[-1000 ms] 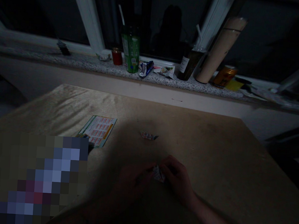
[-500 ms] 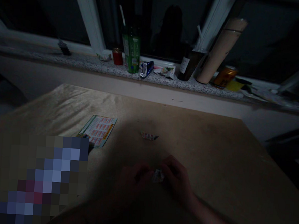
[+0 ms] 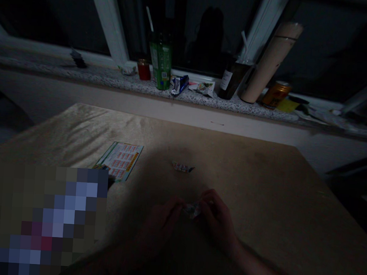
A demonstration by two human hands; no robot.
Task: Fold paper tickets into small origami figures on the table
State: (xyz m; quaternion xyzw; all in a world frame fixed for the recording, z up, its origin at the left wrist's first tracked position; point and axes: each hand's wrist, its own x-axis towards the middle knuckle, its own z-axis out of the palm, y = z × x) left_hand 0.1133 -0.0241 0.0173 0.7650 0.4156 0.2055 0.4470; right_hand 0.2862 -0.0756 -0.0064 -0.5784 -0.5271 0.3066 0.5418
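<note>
A small, crumpled piece of paper (image 3: 192, 210), pale with darker print, is stretched between my two hands over the table, in deep shadow. My left hand (image 3: 164, 215) pinches its left end between thumb and forefinger. At the other end, my right hand (image 3: 215, 214) holds it with bent fingers. Beyond them, a folded strip of printed paper (image 3: 183, 167) with pointed ends lies on the tabletop. Farther left rests a printed sheet (image 3: 121, 160) with rows of red blocks, its near edge partly covered by a pixelated patch.
A beige cloth covers the table (image 3: 246, 178). On the granite windowsill (image 3: 103, 76) behind it stand a green cup (image 3: 164, 65) with a straw, a red jar (image 3: 143, 70), a dark cup (image 3: 232, 80), a tall pink flask (image 3: 270, 64) and an orange can (image 3: 275, 95). Wrappers (image 3: 180, 85) lie among them.
My left hand has shifted slightly up, its fingertips now on the paper's left end. The paper is spread wider between both hands. My right hand has barely moved.
</note>
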